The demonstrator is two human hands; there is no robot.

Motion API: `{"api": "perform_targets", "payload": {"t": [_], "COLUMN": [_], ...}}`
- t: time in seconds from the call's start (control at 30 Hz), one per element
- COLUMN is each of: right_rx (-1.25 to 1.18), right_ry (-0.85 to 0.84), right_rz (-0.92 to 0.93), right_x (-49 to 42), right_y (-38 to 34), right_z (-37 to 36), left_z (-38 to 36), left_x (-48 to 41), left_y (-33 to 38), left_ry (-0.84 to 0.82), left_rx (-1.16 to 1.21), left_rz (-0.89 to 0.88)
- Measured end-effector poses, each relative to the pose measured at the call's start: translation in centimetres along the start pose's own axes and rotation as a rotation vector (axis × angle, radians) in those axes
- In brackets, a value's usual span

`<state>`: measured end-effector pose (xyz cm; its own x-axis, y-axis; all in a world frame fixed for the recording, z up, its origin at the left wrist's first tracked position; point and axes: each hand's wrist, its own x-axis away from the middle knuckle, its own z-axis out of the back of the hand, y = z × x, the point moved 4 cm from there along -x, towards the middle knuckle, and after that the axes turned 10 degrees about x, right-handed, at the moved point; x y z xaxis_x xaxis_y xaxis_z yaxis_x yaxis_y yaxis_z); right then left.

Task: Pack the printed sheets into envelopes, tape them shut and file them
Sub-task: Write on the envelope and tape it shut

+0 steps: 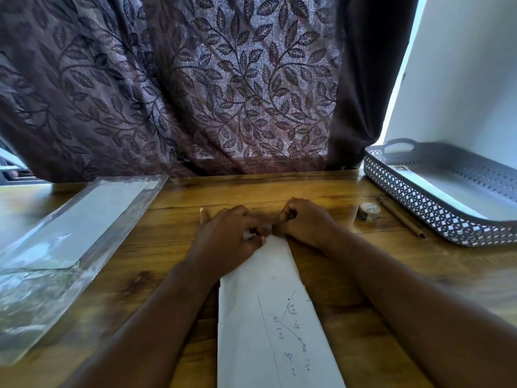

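At frame centre, left hand [228, 236] and right hand [303, 219], fingers curled, pinch the far end of a white envelope [268, 317]; what lies between them is apparently tape, blurred.

- We see a long white folded sheet [268, 317] with pencilled lines and figures, lying flat, lengthwise.
- Left of the sheet, a clear plastic sleeve of white envelopes [72, 231] lies flat.
- Right of the sheet, a tape roll [368, 212] lies on its side.
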<state>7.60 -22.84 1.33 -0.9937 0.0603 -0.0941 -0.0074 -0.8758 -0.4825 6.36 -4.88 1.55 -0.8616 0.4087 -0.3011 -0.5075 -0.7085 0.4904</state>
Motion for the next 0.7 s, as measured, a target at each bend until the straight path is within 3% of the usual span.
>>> {"api": "perform_targets", "payload": {"t": [0.3,0.5,0.63,0.7], "right_rx": [-0.232,-0.247,0.237,0.347], "right_ry": [-0.117,-0.053,-0.012,-0.045], "right_rz": [-0.054,0.047,0.281,0.300], "right_x": [0.5,0.8,1.1,1.1], "right_y": [-0.1,0.4,-0.5,-0.7], "right_z": [1.1,0.9,0.8,0.6], "left_z": [-0.1,-0.4,-0.4,-0.3], "left_x": [-0.3,-0.3,-0.4,-0.3], "left_y": [0.1,0.0,0.1,0.4], "left_ry": [0.000,0.002,0.006,-0.004], "left_rx": [-0.043,-0.146,-0.169,-0.198], "left_rz": [-0.009,-0.046,-0.046,-0.049]}}
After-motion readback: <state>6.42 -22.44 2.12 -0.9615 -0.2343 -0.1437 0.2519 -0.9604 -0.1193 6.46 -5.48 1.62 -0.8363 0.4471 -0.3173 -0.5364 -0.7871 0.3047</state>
